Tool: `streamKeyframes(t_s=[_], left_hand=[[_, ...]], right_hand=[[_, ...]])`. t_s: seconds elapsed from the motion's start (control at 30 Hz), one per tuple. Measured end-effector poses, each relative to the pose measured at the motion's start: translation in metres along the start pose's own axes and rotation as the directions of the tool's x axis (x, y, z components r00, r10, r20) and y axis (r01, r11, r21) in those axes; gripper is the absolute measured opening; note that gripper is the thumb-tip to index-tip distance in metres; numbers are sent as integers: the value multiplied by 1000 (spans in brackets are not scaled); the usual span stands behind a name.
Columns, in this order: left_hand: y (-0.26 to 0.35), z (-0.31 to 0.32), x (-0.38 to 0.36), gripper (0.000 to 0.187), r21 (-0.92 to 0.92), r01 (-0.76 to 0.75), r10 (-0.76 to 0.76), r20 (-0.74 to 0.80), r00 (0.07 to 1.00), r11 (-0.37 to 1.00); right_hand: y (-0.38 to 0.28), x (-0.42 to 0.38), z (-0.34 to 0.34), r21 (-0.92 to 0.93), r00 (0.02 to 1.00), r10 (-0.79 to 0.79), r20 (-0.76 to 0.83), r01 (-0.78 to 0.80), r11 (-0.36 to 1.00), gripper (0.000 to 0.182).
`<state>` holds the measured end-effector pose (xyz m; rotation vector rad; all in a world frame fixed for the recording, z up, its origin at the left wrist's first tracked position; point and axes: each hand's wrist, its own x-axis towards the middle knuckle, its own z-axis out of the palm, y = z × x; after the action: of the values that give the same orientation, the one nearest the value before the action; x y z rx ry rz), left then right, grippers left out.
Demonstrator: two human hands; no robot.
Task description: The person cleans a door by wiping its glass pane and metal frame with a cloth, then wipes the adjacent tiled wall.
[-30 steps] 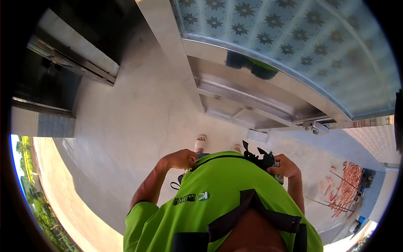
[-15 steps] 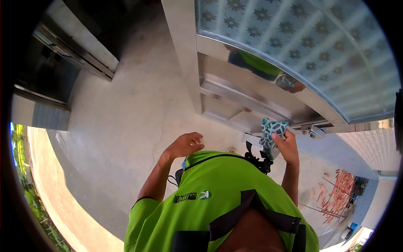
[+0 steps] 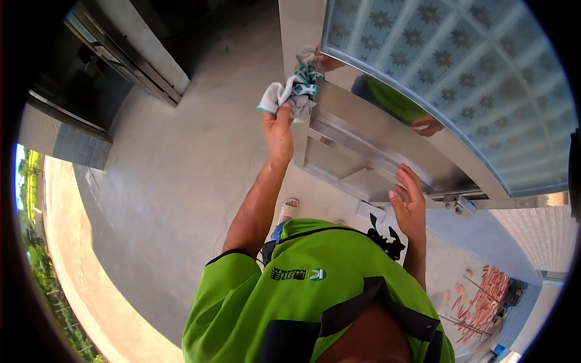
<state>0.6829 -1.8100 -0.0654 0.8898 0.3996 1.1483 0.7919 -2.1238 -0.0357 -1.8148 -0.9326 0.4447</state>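
My left hand (image 3: 279, 136) is stretched far forward and pinches a crumpled white, grey and teal cloth (image 3: 281, 97). The cloth lies against the left edge of a shiny metal door (image 3: 375, 142), close to its patterned glass pane (image 3: 448, 66). My right hand (image 3: 411, 199) hangs in front of the door's lower part with its fingers apart and nothing in it. A reflection of the green shirt and a hand shows in the metal.
The door's lock (image 3: 463, 204) juts out at the right. Orange-red pieces (image 3: 484, 296) lie on the ground at the lower right. A second metal frame (image 3: 127, 54) stands at the upper left. One sandalled foot (image 3: 290, 209) shows below me.
My left hand has moved forward to the door's left edge and now holds the cloth. My right hand, which held the teal-patterned cloth, is now empty and slightly lower. The view has shifted a little.
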Motion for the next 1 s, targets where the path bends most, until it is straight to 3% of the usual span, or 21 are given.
streamKeyframes(t_s=[0.07, 0.1, 0.17, 0.2, 0.23, 0.27, 0.3, 0.33, 0.37, 0.4, 0.43, 0.47, 0.5, 0.6, 0.63, 0.73, 0.77, 0.83, 0.87, 0.97, 1.0], left_hand=[[3, 16, 33, 42, 161, -239, 238, 27, 971, 958], [-5, 15, 47, 42, 160, -237, 237, 23, 971, 958], [-28, -2, 71, 43, 366, -80, 89, -8, 996, 927], [-42, -14, 77, 44, 376, -63, 79, -28, 996, 924], [-66, -39, 80, 44, 377, -61, 77, -28, 997, 924], [-95, -69, 82, 42, 400, 109, -89, -68, 994, 910], [-110, -84, 84, 40, 415, 272, -248, -110, 962, 868], [-110, -86, 78, 40, 413, 270, -247, -110, 963, 870], [-110, -91, 65, 43, 384, 399, -360, -172, 917, 833], [-109, -93, 58, 47, 345, 519, -466, -230, 854, 782], [-109, -94, 66, 47, 339, 520, -465, -234, 854, 784], [-109, -95, 78, 42, 311, 447, -424, -141, 894, 839], [-108, -98, 84, 38, 272, 375, -374, -58, 925, 886], [-31, -47, 106, 27, 153, 208, -228, 123, 966, 966], [-12, -35, 109, 27, 144, 207, -222, 98, 970, 968], [4, -26, 116, 25, 226, 111, -147, 151, 978, 968], [-8, -35, 117, 23, 265, 162, -203, 135, 970, 950], [-43, -64, 111, 22, 291, 216, -255, 103, 961, 932], [-69, -85, 103, 23, 301, 322, -350, 42, 936, 898], [-114, -126, 69, 31, 349, 585, -558, -186, 809, 732], [-134, -137, 54, 31, 332, 589, -558, -194, 807, 736]], right_hand=[[8, -6, -16, 2, 982, 35, -187, -35, 999, 43], [10, -9, -24, -2, 982, 35, -185, -36, 999, 43], [10, -14, -39, -46, 905, -37, -424, 19, 999, 35], [10, -15, -48, -45, 905, -36, -424, 18, 999, 35], [8, -16, -58, -35, 848, -51, -527, 38, 999, 33], [5, -18, -67, -29, 780, -64, -622, 59, 998, 31], [0, -20, -76, -31, 780, -66, -622, 60, 998, 31], [-6, -20, -85, -76, 734, -112, -670, 82, 994, 30], [-14, -20, -92, -123, 684, -158, -712, 101, 987, 29], [-23, -17, -97, -126, 687, -164, -708, 105, 986, 29], [-33, -13, -101, -186, 635, -225, -738, 130, 974, 29], [-43, -9, -105, -246, 586, -285, -759, 148, 958, 29], [-54, -4, -106, -250, 602, -287, -745, 147, 957, 29], [-86, 23, -101, -381, 477, -457, -751, 254, 889, 31], [-96, 32, -96, -380, 495, -464, -735, 265, 886, 31], [-122, 54, -80, -616, 339, -665, -665, 254, 746, 35], [-127, 60, -80, -618, 352, -671, -652, 267, 740, 35], [-135, 71, -79, -747, 259, -768, -586, 193, 636, 36], [-141, 74, -72, -734, 250, -735, -630, 117, 669, 39], [-139, 82, -71, -766, 290, -741, -606, 41, 642, 42], [-137, 85, -69, -772, 306, -739, -600, 19, 635, 44]])
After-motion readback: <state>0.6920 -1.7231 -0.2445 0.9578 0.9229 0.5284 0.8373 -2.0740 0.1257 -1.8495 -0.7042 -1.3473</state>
